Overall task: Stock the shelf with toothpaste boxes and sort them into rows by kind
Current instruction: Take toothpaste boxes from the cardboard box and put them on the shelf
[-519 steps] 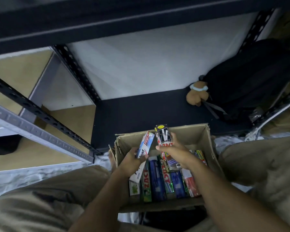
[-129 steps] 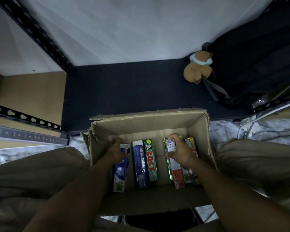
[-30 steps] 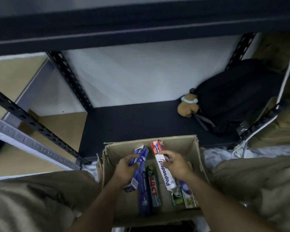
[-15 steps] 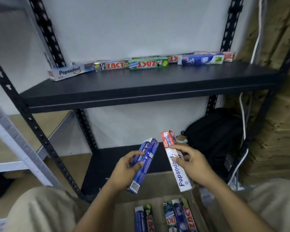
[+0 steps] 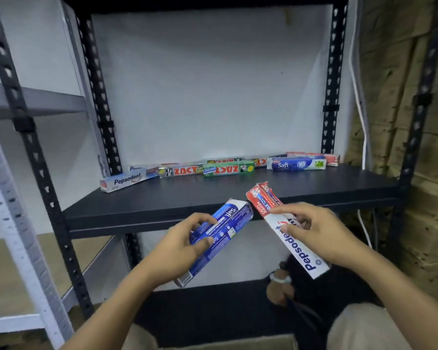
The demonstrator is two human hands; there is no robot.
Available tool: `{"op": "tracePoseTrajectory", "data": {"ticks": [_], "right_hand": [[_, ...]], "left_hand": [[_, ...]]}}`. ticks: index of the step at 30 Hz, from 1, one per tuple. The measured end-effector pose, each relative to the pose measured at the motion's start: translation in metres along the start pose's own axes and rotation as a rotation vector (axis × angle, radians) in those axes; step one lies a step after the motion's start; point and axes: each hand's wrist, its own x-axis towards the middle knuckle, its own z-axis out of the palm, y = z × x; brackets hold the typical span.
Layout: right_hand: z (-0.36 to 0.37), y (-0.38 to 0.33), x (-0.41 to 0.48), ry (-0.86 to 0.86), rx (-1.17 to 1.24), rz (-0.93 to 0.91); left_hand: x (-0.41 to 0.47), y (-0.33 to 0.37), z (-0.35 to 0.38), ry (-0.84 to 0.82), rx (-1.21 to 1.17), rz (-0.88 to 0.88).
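Now raised to the front edge of the shelf (image 5: 213, 198), the left hand (image 5: 177, 251) grips a blue box (image 5: 228, 223); the right hand (image 5: 321, 233) grips a white box (image 5: 296, 246).

Held at 6 o'clock are one blue Safi box (image 5: 228, 223) and one white Pepsodent box (image 5: 300, 250). The shelf (image 5: 238, 195) carries two Pepsodent cartons (image 5: 123, 181), at least three ZACT cartons (image 5: 181, 170) and one Safi carton (image 5: 296, 164) at 3 o'clock.

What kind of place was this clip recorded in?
Probably a storeroom or back room: a black slotted-steel shelving unit, stacked brown cardboard cartons on the right, and a bare white wall behind.
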Motion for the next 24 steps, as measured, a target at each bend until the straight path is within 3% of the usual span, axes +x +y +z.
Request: {"op": "tracePoseTrajectory", "data": {"ticks": [7, 13, 19, 24], "right_hand": [[-0.045, 0.002, 0.061, -0.002, -0.358, -0.173], [-0.074, 0.028, 0.102, -0.115, -0.653, -0.069], [-0.086, 0.069, 0.137, -0.104, -0.739, -0.002], [-0.083, 0.099, 0.161, -0.035, -0.697, 0.001]], "left_hand": [[0.066, 0.025, -0.036, 0.022, 0.332, 0.154], [0.13, 0.029, -0.035, -0.053, 0.656, 0.228], [0.189, 0.019, -0.006, -0.118, 0.772, 0.28], [0.219, 0.003, 0.015, -0.079, 0.813, 0.324]]}}
